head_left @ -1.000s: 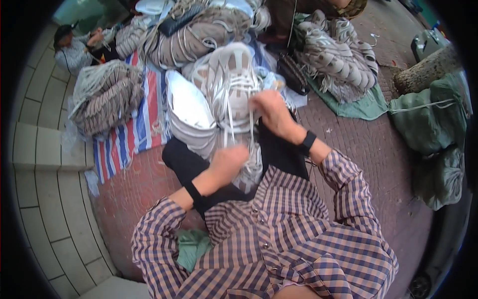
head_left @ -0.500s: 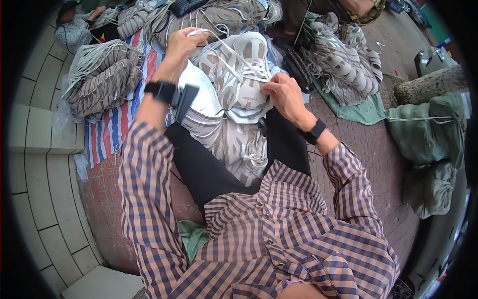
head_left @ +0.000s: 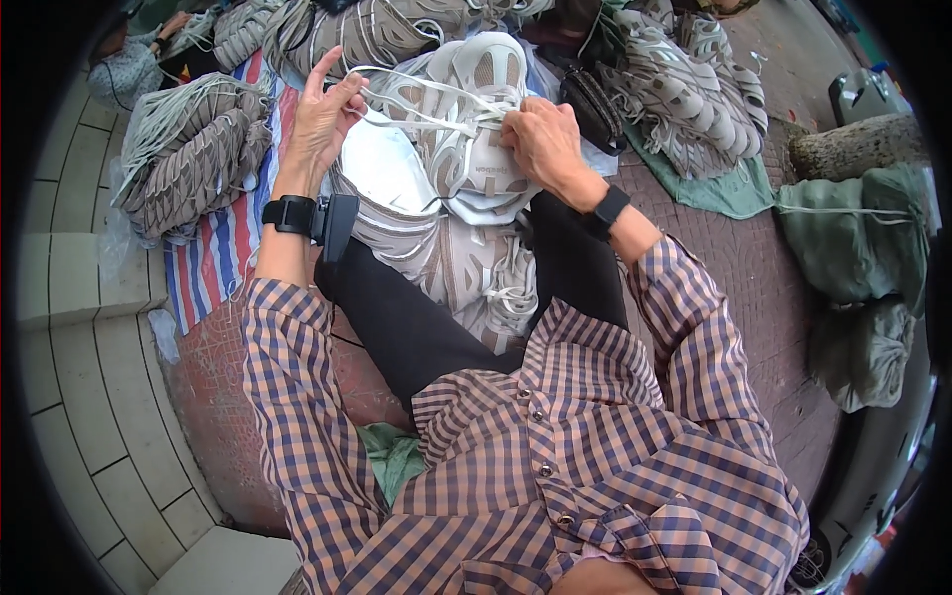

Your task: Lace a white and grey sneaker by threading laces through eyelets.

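Note:
A beige and white shoe upper (head_left: 486, 174) lies over a stack of similar uppers (head_left: 402, 233) between my black-trousered legs. White shoelaces (head_left: 421, 124) stretch from its eyelets across to my left hand (head_left: 322, 119). That hand is closed on the laces between thumb and fingers, its index finger raised. My right hand (head_left: 550, 144) is closed at the upper's eyelet row, gripping its right side; whether lace is also between those fingertips is hidden. A pale smooth shoe piece (head_left: 382, 169) rests beside the upper, under the laces.
Bundled shoe uppers (head_left: 198, 149) sit on a striped sheet (head_left: 213, 268) at left; another bundle (head_left: 684, 94) is on green cloth at right. A small black case (head_left: 592, 109) lies near my right hand. Green sacks (head_left: 853, 238) and a tree trunk (head_left: 853, 149) stand farther right. Someone's arm (head_left: 169, 30) shows far left.
My left hand has moved left and slightly down, drawing the laces out sideways. My right hand has shifted up and left, from the upper's edge to the eyelets.

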`<state>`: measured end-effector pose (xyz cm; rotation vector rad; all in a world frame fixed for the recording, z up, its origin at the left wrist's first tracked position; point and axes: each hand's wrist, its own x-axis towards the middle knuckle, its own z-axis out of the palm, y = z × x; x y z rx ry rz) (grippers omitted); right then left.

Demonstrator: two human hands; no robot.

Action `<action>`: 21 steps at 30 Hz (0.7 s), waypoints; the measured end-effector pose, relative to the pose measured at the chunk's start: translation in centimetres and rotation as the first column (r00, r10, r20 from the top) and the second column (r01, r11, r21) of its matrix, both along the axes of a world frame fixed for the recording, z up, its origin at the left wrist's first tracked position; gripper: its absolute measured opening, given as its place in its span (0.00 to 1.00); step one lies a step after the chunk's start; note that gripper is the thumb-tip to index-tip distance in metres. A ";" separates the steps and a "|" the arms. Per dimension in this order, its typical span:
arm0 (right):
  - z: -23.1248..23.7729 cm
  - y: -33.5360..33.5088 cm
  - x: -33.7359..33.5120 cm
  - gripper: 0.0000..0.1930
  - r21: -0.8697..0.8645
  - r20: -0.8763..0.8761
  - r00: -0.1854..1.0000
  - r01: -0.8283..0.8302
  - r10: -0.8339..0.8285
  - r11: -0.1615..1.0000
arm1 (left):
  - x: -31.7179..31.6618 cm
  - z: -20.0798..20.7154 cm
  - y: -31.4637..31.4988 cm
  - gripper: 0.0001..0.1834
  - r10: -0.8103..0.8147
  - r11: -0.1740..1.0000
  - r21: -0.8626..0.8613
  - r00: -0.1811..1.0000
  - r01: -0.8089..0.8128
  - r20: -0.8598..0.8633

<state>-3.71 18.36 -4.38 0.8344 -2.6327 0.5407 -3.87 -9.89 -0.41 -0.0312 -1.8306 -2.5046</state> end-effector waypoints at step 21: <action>-0.7 0.1 0.1 0.08 0.011 -0.026 0.981 -0.190 0.190 0.982 | 1.5 -0.5 1.9 0.13 0.065 0.985 0.151 0.986 -0.088 0.151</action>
